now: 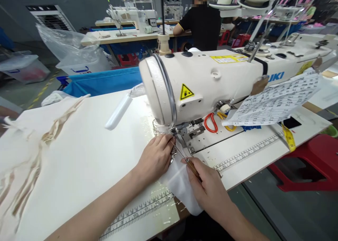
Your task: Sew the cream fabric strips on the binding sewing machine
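Observation:
My right hand (pixel 208 184) is closed around the wooden handle of an awl (pixel 193 169). The awl's thin metal shaft slants up and left toward the fingers of my left hand (pixel 156 155). With its fingers bent together, my left hand pinches a white sheer fabric (pixel 182 190) beside the presser foot. A silvery, sequin-like strip (pixel 173 154) shows at the fabric's edge, partly covered by those fingers. The fabric hangs over the table's front edge below my hands. Above them stands the white sewing machine (pixel 195 82); its needle area is partly hidden.
Red-handled scissors (pixel 210 123) lie right of the needle area. A printed sheet (pixel 274 100) hangs from the machine, near a yellow tape measure (pixel 288 137). Cream fabric pieces (pixel 42 142) lie at left. A red stool (pixel 314 163) is at right; a person (pixel 203 26) sits beyond.

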A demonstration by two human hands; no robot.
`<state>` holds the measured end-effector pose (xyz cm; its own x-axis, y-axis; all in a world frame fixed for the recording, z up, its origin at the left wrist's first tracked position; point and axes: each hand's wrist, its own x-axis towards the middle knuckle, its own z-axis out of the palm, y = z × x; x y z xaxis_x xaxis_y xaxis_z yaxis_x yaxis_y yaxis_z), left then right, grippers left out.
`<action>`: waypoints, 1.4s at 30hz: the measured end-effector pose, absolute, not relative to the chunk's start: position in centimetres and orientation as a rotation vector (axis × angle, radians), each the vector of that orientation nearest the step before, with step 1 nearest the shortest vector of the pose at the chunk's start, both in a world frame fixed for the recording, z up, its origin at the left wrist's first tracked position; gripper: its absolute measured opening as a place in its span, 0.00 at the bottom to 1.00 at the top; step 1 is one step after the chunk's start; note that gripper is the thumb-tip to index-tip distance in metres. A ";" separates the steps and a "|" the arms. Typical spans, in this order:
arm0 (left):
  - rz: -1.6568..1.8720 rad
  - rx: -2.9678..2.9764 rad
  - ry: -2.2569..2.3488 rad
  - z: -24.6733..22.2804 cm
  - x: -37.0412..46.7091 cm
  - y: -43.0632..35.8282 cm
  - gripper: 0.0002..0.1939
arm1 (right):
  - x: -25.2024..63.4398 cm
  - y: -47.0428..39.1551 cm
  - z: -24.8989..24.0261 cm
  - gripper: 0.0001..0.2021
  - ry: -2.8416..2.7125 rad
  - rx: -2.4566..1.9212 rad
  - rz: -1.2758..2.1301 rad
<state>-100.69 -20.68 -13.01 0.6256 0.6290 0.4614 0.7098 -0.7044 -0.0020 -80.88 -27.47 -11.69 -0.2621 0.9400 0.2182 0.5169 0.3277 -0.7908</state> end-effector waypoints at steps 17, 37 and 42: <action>-0.812 -2.635 -1.633 -12.2 -99.6 -19.1 0.12 | -83.4 -29.6 -10.3 0.13 -2.069 -0.914 0.288; -1.358 -2.790 -1.872 -12.7 -100.8 -18.1 0.14 | -80.9 -26.0 -13.1 0.17 -2.081 -1.439 0.155; -1.372 -2.786 -1.898 -12.6 -100.7 -18.1 0.14 | -81.0 -25.9 -13.0 0.16 -2.075 -1.425 0.178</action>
<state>-100.72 -18.05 -12.59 0.2219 0.9300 0.2931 0.5698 -0.3676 0.7350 -81.04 -25.85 -13.01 -0.2361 0.8838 0.4039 0.8020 0.4119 -0.4326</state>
